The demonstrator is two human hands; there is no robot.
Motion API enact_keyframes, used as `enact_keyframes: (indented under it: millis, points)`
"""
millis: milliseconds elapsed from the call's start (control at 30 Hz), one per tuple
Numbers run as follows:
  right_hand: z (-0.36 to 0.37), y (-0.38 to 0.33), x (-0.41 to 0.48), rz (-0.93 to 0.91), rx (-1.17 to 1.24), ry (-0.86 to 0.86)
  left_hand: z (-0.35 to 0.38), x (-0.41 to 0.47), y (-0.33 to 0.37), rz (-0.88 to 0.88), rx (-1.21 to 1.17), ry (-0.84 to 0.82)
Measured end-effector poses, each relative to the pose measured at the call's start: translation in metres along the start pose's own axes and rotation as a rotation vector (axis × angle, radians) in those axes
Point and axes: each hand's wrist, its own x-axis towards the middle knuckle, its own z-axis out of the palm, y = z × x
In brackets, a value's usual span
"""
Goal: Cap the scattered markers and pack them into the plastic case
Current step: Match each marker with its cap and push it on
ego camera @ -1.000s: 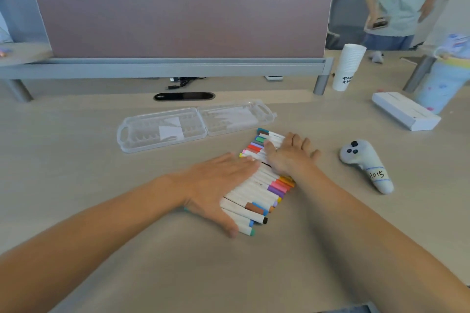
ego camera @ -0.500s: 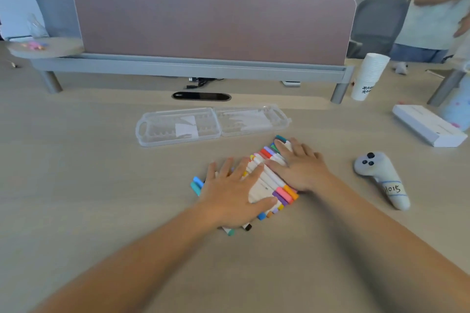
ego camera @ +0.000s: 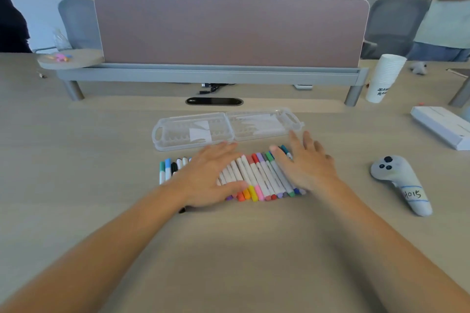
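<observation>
Since half a second ago the markers (ego camera: 256, 175) have swung out of a slanted bunch into a side-by-side row along the near side of the case (ego camera: 193, 132). The two hands have also drawn apart over them.

The pale wood-grain worktop (ego camera: 229, 249) fills the view, in an open office. Beyond the case a mauve divider (ego camera: 229, 30) stands on a grey rail. Grey chairs (ego camera: 78, 20) sit behind it at either end, with people farther back. A person in a pale shirt (ego camera: 447, 7) stands far to the right of the case.

The case is clear plastic, opened flat, its long axis left to right, with a white paper slip in its left half. Well to its right lies a white box (ego camera: 442, 126). Right of the case and nearer the person is a grey controller (ego camera: 399, 180) with a label handwritten "H015". Behind and right of the case, a stack of white cups (ego camera: 385, 76) carries dark print too small to read. A black oval slot (ego camera: 214, 101) sits just behind the case.

The markers lie just in front of the case, white barrels side by side. Each long axis runs from the case toward the person, with the far ends leaning slightly left. The longer coloured caps point at the case.

The left hand (ego camera: 206, 178) lies flat, fingers straight, on the row's left-middle, and a few markers show past it on the left. The right hand (ego camera: 305, 165) lies flat with fingers spread on the row's right end, its fingertips just beside the case's right half.
</observation>
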Motion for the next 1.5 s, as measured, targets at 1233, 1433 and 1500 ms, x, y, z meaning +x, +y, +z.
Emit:
enact_keyframes:
  millis: [1233,1433,1500]
  points:
    - [0.024,0.024,-0.038,-0.539,-0.196,-0.075,0.040,0.011,0.037,-0.164,0.182,-0.153]
    - [0.021,0.019,-0.037,-0.571,-0.212,-0.109,0.038,0.006,0.029,-0.183,0.187,-0.157]
    - [0.021,0.019,-0.038,-0.592,-0.216,-0.112,0.040,0.006,0.028,-0.184,0.176,-0.146]
